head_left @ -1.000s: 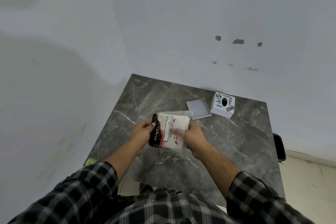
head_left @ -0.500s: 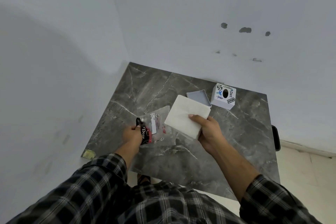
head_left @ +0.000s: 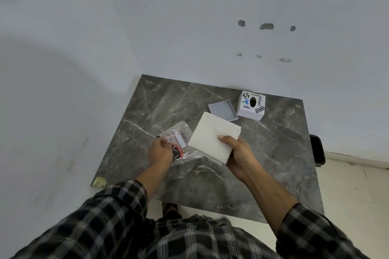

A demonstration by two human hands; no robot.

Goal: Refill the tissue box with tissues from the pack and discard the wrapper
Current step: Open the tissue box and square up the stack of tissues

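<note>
Item 1 — tissue stack [head_left: 213,140]: white, square-ish, out of the pack. Held above the table [head_left: 280,143] by the right hand [head_left: 241,154], thumb on top, fingers [head_left: 228,159] clamped under the near-right corner. Stack tilts, far corner pointing up-right.

Item 2 — wrapper [head_left: 182,145]: clear plastic w/ red & black print, empty and crumpled. Left hand [head_left: 161,151] closed on its near end; hand blurred, so exact finger hold can't be made out. Wrapper lies just left of the stack, edges overlapping in view.

Item 3 — tissue box [head_left: 251,105]: white cube w/ stickers, oval hole facing up, at the far right of the table, near the wall.

Item 4 — grey base tray [head_left: 222,110]: open side up, just left of the box, apparently touching it.

Key relation: tray & box lie beyond the stack, up and to the right — the stack's far corner nearly reaches the tray. Right hand is the nearer one by far. Judged next: set stack in tray, cap w/ box; wrapper not yet discarded.
</note>
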